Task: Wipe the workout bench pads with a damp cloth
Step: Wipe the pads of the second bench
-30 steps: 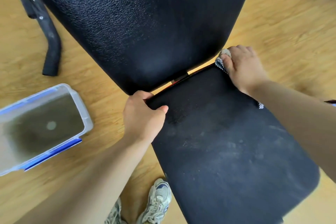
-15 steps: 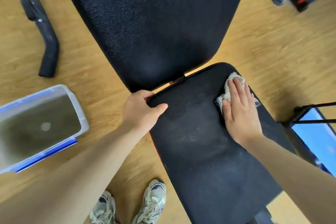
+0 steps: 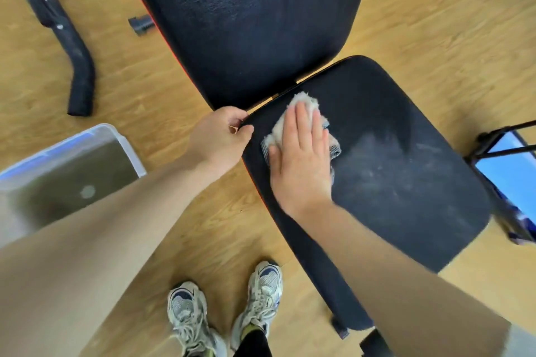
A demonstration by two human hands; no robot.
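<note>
Two hands were seen on the black padded bench seat [image 3: 406, 182]. A fluffy white cloth [image 3: 303, 107] was pressed under the right hand [image 3: 301, 159] (fingers flat, extended); the seat's corner was gripped by the left hand [image 3: 220, 139].

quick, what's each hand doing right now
Left hand: closed, gripping the black seat pad corner.
Right hand: open, flat on the fluffy white cloth.

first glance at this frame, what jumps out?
The right hand pressed flat on a pale cloth, near the back edge of the black seat pad, mid-frame. The left hand grips that pad's near corner, beside the gap to the big textured back pad above. At left on the wood floor sits a clear plastic tub holding murky water.
</note>
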